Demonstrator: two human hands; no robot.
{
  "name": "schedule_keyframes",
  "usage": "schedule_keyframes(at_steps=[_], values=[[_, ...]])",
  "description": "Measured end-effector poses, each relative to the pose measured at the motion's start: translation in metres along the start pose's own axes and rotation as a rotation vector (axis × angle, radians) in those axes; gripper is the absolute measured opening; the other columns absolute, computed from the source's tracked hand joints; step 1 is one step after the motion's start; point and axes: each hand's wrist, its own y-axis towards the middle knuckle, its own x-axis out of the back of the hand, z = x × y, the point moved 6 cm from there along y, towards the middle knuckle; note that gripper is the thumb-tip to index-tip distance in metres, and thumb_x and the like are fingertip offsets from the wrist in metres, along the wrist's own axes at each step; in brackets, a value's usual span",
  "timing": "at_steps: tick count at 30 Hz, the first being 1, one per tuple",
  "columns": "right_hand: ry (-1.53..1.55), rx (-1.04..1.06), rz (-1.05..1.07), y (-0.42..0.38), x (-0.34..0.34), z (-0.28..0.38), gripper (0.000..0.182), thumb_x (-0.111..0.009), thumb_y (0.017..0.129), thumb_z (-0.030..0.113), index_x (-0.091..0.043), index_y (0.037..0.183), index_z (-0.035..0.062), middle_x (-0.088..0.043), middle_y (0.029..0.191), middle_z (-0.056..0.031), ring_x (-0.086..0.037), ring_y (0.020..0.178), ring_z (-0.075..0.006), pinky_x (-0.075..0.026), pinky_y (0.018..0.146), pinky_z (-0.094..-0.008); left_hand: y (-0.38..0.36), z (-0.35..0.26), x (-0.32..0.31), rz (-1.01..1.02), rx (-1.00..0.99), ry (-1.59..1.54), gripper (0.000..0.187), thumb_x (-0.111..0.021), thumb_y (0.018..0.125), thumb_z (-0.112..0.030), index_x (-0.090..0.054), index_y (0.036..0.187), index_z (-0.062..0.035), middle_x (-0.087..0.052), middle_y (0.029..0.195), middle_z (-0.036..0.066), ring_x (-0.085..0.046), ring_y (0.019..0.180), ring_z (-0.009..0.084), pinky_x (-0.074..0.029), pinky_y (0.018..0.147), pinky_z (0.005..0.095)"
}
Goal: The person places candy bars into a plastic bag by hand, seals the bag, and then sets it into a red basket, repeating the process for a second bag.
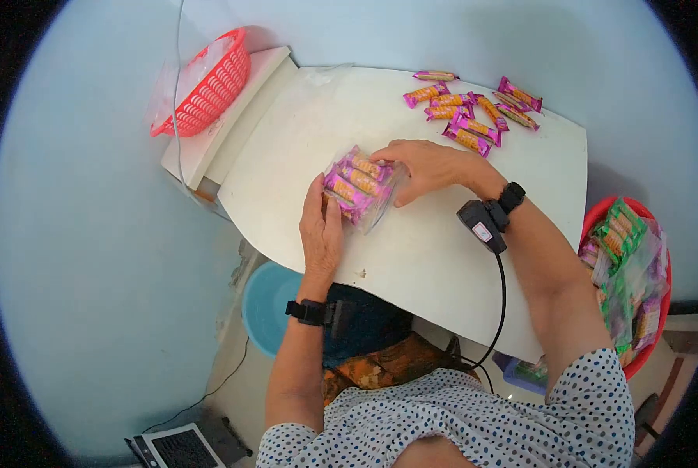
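A clear plastic bag [378, 204] lies on the white table, with several purple-and-orange snack packets [354, 182] inside it. My left hand [320, 238] holds the bag along its left side, fingers and thumb against the packets. At the bag's right end is my right hand [435, 165], its index finger over the upper edge and its thumb at the lower one, gripping that end. Farther back on the table lie several loose snack packets [468, 140] of the same colours. Each wrist wears a black strap, and a cabled device sits on the right one.
A red basket [223, 92] stands on a raised ledge at the back left. Below the table's front edge is a blue basin [267, 312]. To the right, a red tub [655, 343] holds several bagged packets. A black cable [503, 300] hangs from the right wrist.
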Motion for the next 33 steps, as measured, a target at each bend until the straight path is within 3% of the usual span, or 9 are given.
schedule_keyframes(at_steps=[6, 9, 18, 21, 24, 27, 29, 33], values=[[-0.047, -0.034, -0.069, 0.006, -0.010, -0.009, 0.051, -0.075, 0.071, 0.028, -0.066, 0.115, 0.0039, -0.066, 0.104, -0.0154, -0.063, 0.097, -0.0307, -0.051, 0.083, -0.0391, 0.000, -0.003, -0.001, 0.020, 0.047, -0.153, 0.047, -0.045, 0.102, -0.017, -0.043, 0.143, 0.0046, -0.051, 0.142, 0.018, -0.048, 0.130, 0.0248, -0.035, 0.110, 0.0324], [-0.071, -0.109, -0.068, 0.009, -0.012, -0.009, 0.050, -0.075, 0.071, 0.034, -0.067, 0.113, 0.0075, -0.067, 0.106, -0.0157, -0.064, 0.099, -0.0330, -0.051, 0.086, -0.0422, 0.001, 0.001, 0.000, -0.025, -0.020, -0.102, 0.044, -0.045, 0.099, -0.013, -0.046, 0.140, 0.0034, -0.055, 0.135, 0.020, -0.054, 0.123, 0.0281, -0.041, 0.104, 0.0349], [-0.199, -0.104, -0.161, 0.011, -0.022, -0.002, 0.036, -0.073, 0.075, 0.024, -0.066, 0.104, 0.0042, -0.067, 0.099, -0.0144, -0.064, 0.094, -0.0346, -0.050, 0.083, -0.0431, 0.001, 0.002, 0.001, -0.020, -0.076, -0.020, 0.045, -0.045, 0.099, -0.016, -0.048, 0.141, -0.0011, -0.040, 0.150, 0.024, -0.038, 0.140, 0.0359, -0.029, 0.116, 0.0381], [-0.203, -0.126, -0.117, 0.011, -0.020, 0.005, 0.036, -0.072, 0.075, 0.024, -0.066, 0.104, 0.0031, -0.066, 0.099, -0.0156, -0.064, 0.094, -0.0353, -0.050, 0.083, -0.0438, 0.000, 0.005, 0.001, -0.043, -0.102, 0.013, 0.044, -0.045, 0.099, -0.017, -0.050, 0.140, -0.0027, -0.041, 0.150, 0.024, -0.034, 0.142, 0.0365, -0.027, 0.117, 0.0400], [-0.176, -0.101, -0.103, 0.012, -0.021, 0.010, 0.034, -0.071, 0.074, 0.022, -0.065, 0.101, 0.0023, -0.066, 0.098, -0.0176, -0.063, 0.095, -0.0373, -0.050, 0.083, -0.0460, 0.001, -0.006, 0.003, -0.030, -0.183, 0.160, 0.044, -0.046, 0.100, -0.018, -0.049, 0.142, -0.0041, -0.040, 0.152, 0.018, -0.028, 0.146, 0.0333, -0.020, 0.119, 0.0423], [-0.133, -0.031, -0.138, 0.009, -0.019, 0.011, 0.028, -0.069, 0.073, 0.017, -0.064, 0.096, 0.0023, -0.066, 0.095, -0.0202, -0.063, 0.095, -0.0406, -0.051, 0.083, -0.0495, 0.011, -0.036, -0.004, 0.117, -0.388, 0.393, 0.043, -0.045, 0.101, -0.022, -0.052, 0.140, -0.0070, -0.042, 0.151, 0.016, -0.026, 0.147, 0.0353, -0.016, 0.120, 0.0479], [-0.121, 0.016, -0.166, 0.006, -0.018, 0.008, 0.023, -0.065, 0.075, 0.013, -0.063, 0.095, 0.0015, -0.066, 0.094, -0.0215, -0.063, 0.094, -0.0418, -0.050, 0.083, -0.0505, 0.022, -0.038, -0.008, 0.164, -0.406, 0.341, 0.043, -0.044, 0.101, -0.026, -0.054, 0.139, -0.0081, -0.045, 0.150, 0.015, -0.027, 0.146, 0.0364, -0.015, 0.119, 0.0512], [-0.131, -0.092, -0.087, 0.012, -0.019, 0.008, 0.024, -0.064, 0.076, 0.011, -0.067, 0.098, 0.0010, -0.067, 0.095, -0.0190, -0.063, 0.092, -0.0388, -0.050, 0.082, -0.0476, 0.031, -0.029, -0.018, 0.236, -0.346, 0.238, 0.045, -0.042, 0.102, -0.034, -0.054, 0.139, -0.0113, -0.046, 0.149, 0.013, -0.029, 0.144, 0.0392, -0.015, 0.117, 0.0574]])
